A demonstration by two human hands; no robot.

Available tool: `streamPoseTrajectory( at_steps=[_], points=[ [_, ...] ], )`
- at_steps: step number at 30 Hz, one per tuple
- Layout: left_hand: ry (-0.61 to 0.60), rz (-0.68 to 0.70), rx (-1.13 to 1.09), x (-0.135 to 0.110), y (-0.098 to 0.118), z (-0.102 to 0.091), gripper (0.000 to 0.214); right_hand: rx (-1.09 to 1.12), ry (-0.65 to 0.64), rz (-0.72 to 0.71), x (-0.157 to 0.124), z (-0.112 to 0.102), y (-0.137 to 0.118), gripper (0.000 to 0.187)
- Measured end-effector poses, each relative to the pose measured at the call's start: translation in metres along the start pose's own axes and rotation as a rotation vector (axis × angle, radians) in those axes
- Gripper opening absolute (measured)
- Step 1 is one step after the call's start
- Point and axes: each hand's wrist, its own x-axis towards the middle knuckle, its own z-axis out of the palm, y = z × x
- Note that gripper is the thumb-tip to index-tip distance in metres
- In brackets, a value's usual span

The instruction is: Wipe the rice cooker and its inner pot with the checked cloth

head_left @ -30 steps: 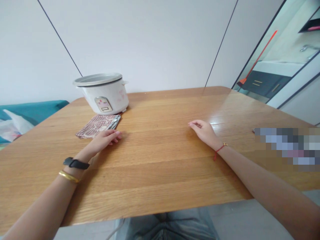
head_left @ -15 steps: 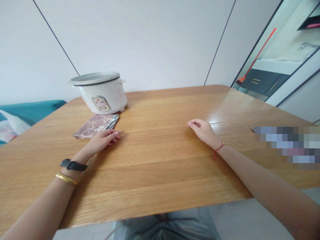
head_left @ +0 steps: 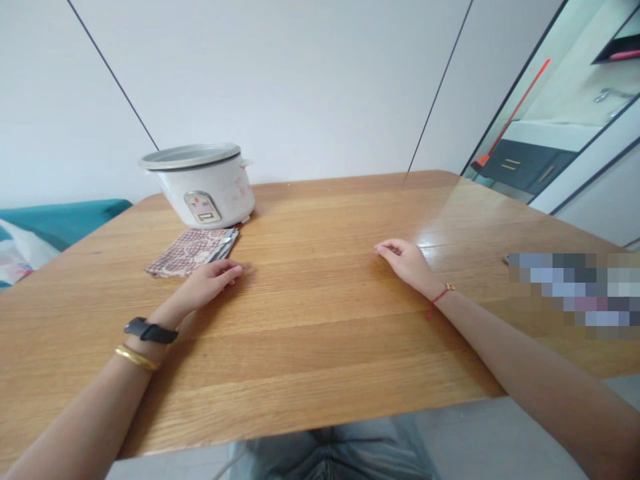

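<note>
So we've got both forearms laid out on the wooden table (head_left: pixel 320 347), and neither hand is holding anything. Our left hand (head_left: pixel 207 283) lies palm down on the wood with the fingers loose and slightly curled, pointing to the right. Our right hand (head_left: pixel 405 261) is well over on the other side, resting on its edge, fingers softly bent inward around nothing. The closest thing to either hand is the folded patterned cloth (head_left: pixel 190 250), red-brown check with pale swirls. It lies flat just past our left hand, on the far side of the knuckles. Its near edge sits so tight against the hand that we can't tell if they touch or there's a sliver of table between them. Some grey layers peek out along the cloth's right edge. The right hand is well apart from the cloth, with a wide stretch of bare wood in between. Right behind the cloth, nearly touching its far edge, stands a white rice cooker (head_left: pixel 200 187) with a metal rim and its control panel facing us. Our left wrist has a black band (head_left: pixel 150 330) and a gold bangle (head_left: pixel 136 358), and the right wrist has a red string bracelet (head_left: pixel 440 297). There's a blurred-out patch (head_left: pixel 570 293) on the table past our right forearm.
</note>
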Motion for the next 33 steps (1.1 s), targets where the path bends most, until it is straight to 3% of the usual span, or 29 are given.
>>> streamPoseTrajectory(
  at_steps=[18, 33],
  points=[
    [0.028, 0.154, 0.115, 0.003, -0.008, 0.004, 0.056, 0.006, -0.009, 0.026, 0.000, -0.001, 0.000, 0.025],
    [0.024, 0.149, 0.136, 0.004, -0.010, 0.005, 0.060, -0.030, -0.049, -0.001, 0.000, -0.001, -0.003, 0.030]
  ],
)
